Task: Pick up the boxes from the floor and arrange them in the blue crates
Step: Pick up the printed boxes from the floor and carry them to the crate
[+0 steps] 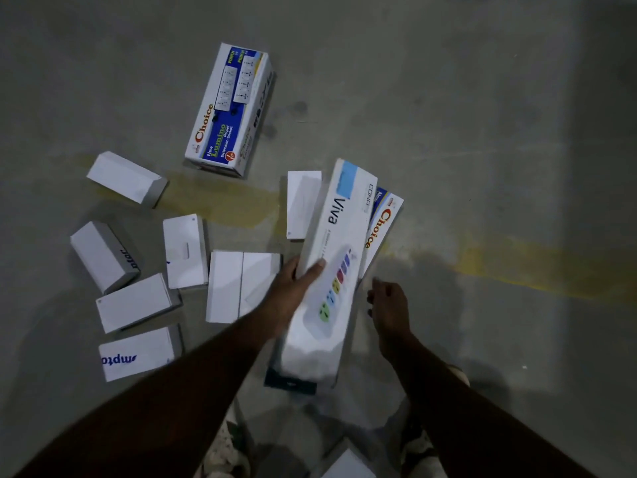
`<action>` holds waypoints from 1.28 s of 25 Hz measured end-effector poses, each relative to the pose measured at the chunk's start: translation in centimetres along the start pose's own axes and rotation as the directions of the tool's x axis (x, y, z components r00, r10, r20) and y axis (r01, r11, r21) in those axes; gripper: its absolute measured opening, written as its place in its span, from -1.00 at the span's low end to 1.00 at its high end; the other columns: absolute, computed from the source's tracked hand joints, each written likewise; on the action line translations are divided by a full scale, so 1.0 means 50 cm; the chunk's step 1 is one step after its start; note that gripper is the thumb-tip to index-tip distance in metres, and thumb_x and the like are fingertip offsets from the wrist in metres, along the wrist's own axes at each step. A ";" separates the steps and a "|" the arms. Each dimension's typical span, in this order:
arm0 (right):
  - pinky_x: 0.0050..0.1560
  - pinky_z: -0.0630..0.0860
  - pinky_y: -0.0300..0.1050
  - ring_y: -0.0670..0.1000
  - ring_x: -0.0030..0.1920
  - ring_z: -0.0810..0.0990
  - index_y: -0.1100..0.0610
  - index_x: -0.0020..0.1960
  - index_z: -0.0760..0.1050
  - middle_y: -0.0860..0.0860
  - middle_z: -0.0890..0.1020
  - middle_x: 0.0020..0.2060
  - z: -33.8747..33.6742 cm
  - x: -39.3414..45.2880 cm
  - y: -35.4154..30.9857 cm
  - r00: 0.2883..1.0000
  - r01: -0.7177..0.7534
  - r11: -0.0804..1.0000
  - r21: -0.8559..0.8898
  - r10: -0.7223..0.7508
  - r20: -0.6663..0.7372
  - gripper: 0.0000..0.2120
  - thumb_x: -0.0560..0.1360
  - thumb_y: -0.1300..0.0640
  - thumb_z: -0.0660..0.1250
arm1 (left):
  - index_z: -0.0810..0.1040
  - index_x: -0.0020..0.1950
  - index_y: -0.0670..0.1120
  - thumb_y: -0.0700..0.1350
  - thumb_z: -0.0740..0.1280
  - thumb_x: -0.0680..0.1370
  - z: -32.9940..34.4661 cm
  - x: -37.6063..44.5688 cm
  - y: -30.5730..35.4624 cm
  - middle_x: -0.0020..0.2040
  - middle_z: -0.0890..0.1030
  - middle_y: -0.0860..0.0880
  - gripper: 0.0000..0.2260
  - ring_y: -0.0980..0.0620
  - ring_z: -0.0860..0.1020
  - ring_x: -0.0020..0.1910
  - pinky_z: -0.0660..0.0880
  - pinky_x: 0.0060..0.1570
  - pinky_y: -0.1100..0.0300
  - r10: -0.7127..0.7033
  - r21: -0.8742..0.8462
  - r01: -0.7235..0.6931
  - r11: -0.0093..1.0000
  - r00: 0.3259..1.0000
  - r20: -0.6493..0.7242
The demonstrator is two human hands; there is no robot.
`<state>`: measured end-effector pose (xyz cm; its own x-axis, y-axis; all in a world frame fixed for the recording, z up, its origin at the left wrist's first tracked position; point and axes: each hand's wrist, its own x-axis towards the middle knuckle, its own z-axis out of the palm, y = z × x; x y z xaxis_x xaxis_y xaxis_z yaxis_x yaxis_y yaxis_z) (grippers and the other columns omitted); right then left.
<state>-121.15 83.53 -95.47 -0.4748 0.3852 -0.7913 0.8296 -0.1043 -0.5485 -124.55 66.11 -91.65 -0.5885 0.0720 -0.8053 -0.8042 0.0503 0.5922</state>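
A long white cardboard "Viva" box (331,267) printed with coloured sockets is gripped along its left edge by the left hand (293,288), thumb on top, and held above the grey concrete floor (482,132) over a second long white "Choice" box (379,229). The right hand (387,307) is loosely curled just beside it, nothing held. A blue-and-white "Choice Lumino" box (229,110) and several small plain white boxes (125,177) are scattered on the floor to the left.

I grip a long white cardboard Viva box (331,263); beneath it a Choice-branded box (381,225); small white boxes (134,301) lie scattered on the floor.
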 end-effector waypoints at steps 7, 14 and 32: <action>-0.07 0.45 -0.15 0.09 0.03 0.55 0.29 0.22 0.44 0.14 0.58 0.10 0.071 0.124 -0.008 0.991 -0.094 0.993 -0.070 0.100 0.084 -0.75 0.56 0.26 0.30 | 0.48 0.38 0.00 0.15 0.33 0.59 -0.056 0.146 0.040 0.21 0.61 0.00 -0.58 0.01 0.60 0.13 0.53 -0.04 0.16 -0.029 0.043 0.031 0.999 0.999 -0.045; -0.15 0.64 0.01 0.14 0.05 0.60 0.14 0.48 0.20 0.15 0.53 0.24 0.097 0.156 0.018 0.974 -0.195 0.978 0.074 0.185 0.129 -0.25 0.41 0.26 0.50 | 0.56 0.24 0.04 0.24 0.33 0.32 -0.024 0.212 0.006 0.22 0.61 -0.11 -0.46 -0.18 0.58 0.22 0.47 0.30 -0.25 -0.017 0.067 0.020 0.998 0.998 -0.054; -0.17 0.65 -0.07 0.02 0.00 0.67 0.17 0.30 0.33 0.02 0.64 0.06 -0.165 -0.373 -0.417 0.956 0.248 0.937 0.247 -0.277 0.092 -0.43 0.39 0.34 0.50 | 0.47 0.25 -0.05 0.08 0.42 0.55 -0.055 -0.373 0.374 0.04 0.63 -0.07 -0.64 -0.04 0.63 -0.08 0.59 -0.23 0.08 0.018 -0.142 -0.072 0.987 0.936 -0.351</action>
<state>-127.15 86.11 -67.07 -0.7109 0.3130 -0.6297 0.5871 -0.2289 -0.7765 -128.86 62.97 -65.62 -0.5945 -0.2815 -0.7532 -0.7632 -0.0972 0.6388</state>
